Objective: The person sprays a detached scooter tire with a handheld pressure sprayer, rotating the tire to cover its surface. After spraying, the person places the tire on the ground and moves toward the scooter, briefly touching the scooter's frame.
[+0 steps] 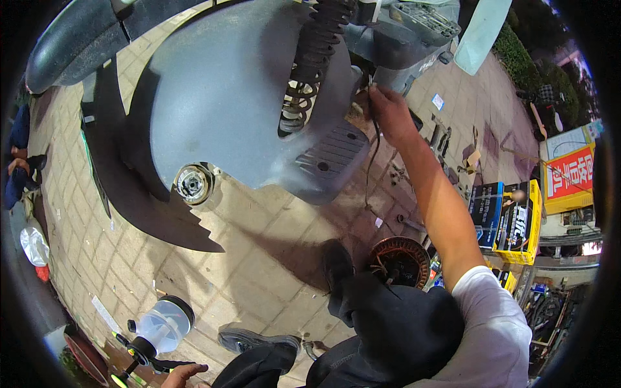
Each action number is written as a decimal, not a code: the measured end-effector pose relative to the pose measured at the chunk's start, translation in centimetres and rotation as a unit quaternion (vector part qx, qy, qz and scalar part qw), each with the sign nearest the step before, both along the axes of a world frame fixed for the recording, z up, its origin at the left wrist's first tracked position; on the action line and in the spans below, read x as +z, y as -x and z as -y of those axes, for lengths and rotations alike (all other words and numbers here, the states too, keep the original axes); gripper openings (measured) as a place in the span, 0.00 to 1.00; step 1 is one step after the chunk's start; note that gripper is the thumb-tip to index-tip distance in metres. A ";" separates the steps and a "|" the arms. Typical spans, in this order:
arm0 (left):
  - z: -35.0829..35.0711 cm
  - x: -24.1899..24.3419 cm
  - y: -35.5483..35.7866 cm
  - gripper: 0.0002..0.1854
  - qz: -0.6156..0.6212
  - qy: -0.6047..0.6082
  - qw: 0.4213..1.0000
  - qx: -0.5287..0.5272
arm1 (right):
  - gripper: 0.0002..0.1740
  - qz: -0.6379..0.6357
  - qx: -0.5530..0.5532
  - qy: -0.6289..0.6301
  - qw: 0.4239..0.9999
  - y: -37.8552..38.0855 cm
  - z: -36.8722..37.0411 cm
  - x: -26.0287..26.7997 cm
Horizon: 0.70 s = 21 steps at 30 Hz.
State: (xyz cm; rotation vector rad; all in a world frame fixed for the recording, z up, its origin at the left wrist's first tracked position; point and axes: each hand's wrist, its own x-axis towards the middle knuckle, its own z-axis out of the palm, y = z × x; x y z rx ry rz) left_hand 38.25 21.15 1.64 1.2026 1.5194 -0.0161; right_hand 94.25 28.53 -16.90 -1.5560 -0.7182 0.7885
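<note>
My right hand (393, 116) is raised to the gap beside a scooter's grey plastic body panel (213, 106). Pinched in its fingers is a thin dark cable (372, 165), which hangs down towards the paving. A black coil-spring shock absorber (315, 63) runs through a slot in the panel, left of this hand. Below it juts a ribbed footrest (335, 150). Only part of my left hand (183, 376) shows at the bottom edge, fingers apart and nothing visible between them. Near it stands a clear plastic container (167, 322) with black and lime-green fittings.
A copper-wound motor stator (402, 264) lies by my right knee. Loose metal parts (441, 138) litter the paving beyond my arm. Black-and-yellow boxes (519, 223) stand at the right. A black mudguard (140, 184) and round metal hub part (194, 184) are at the left.
</note>
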 end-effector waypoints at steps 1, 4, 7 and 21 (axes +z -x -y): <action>0.1 -0.1 0.1 0.18 0.003 0.007 1.000 -0.002 | 0.13 0.000 -0.014 -0.040 0.999 0.3 -0.9 0.5; 0.3 -0.2 0.5 0.18 0.006 0.014 1.000 0.005 | 0.12 -0.086 -0.026 -0.089 0.992 0.9 -2.3 2.4; 0.7 -0.2 0.8 0.18 0.000 0.009 1.000 0.015 | 0.11 -0.110 -0.079 -0.055 0.989 0.2 -2.1 4.3; -2.1 1.4 -9.6 0.14 0.043 -0.205 0.929 -0.305 | 0.14 0.216 -0.062 0.021 0.974 -0.5 -4.5 -1.4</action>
